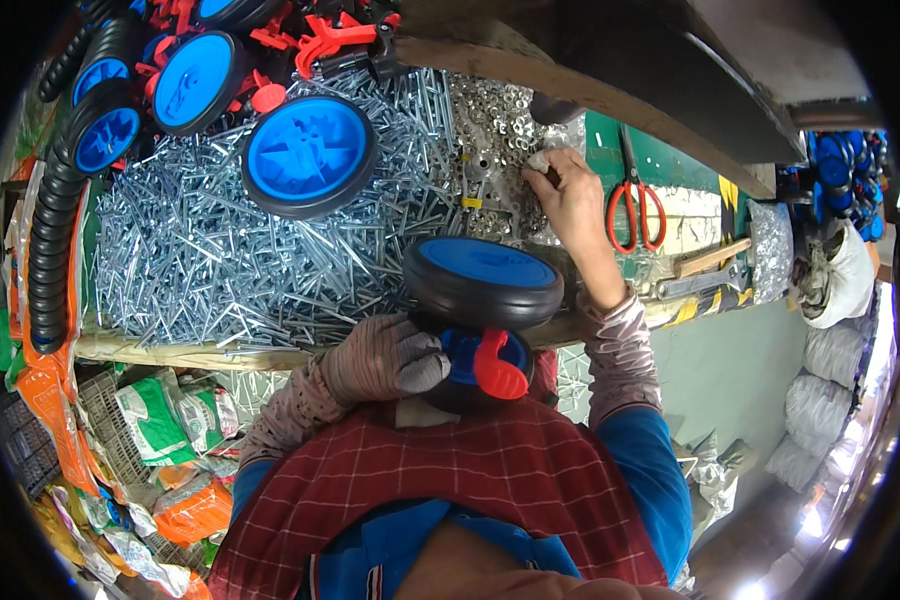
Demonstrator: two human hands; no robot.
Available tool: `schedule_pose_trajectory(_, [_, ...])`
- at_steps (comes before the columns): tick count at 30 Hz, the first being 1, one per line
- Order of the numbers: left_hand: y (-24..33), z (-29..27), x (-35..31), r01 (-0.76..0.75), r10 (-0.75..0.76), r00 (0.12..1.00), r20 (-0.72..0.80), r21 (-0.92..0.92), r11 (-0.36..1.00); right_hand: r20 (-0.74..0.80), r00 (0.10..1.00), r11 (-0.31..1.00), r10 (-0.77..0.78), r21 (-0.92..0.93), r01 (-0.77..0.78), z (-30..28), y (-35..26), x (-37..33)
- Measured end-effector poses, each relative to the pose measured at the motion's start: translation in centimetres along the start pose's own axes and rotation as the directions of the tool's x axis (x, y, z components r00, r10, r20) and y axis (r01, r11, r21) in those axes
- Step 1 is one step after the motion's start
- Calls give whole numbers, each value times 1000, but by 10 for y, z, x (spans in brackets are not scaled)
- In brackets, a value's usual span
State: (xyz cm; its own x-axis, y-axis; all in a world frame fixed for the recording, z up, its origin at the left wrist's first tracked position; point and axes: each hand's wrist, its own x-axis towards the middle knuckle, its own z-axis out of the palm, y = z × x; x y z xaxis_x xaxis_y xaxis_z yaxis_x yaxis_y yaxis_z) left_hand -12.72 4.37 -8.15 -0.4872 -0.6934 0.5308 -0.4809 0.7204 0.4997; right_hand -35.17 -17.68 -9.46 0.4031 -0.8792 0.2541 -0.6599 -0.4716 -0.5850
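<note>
My left hand (387, 357), in a grey knitted glove, is closed at the side of a pair of blue wheels with black tyres. The upper wheel (485, 268) lies nearly flat at the bench edge. Beneath it, the lower wheel (457, 352) carries a red plastic lever (498, 368). My right hand (568, 197) reaches over small metal nuts (505, 125), its thumb and forefinger pinched together. Whatever may be between those fingertips is too small to make out. A light covering shows on one fingertip.
Loose steel bolts (220, 260) cover the bench, with a blue wheel (310, 152) on top. More wheels (198, 80) and red levers (332, 42) are piled at far left. Scissors (636, 205), a wrench (705, 281) and a hammer-like wooden handle (712, 257) lie right. A dark beam (610, 70) overhangs.
</note>
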Motion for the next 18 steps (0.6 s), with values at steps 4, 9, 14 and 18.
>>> schedule_pose_trajectory(4, [0,0,-4,12,-12,1000,-7,22,1000,-24,998,962,50,270,-41,5,-18,-3])
schedule_pose_trajectory(9, [2,-5,0,18,-18,1000,-3,11,1000,-141,953,929,-269,224,295,14,-22,0])
schedule_pose_trajectory(14, [8,-10,9,77,-77,997,14,19,997,-130,974,926,-184,311,216,16,-15,-5])
schedule_pose_trajectory(18, [-1,-21,26,294,-272,954,129,-207,933,153,984,881,-91,474,8,-15,-30,-19])
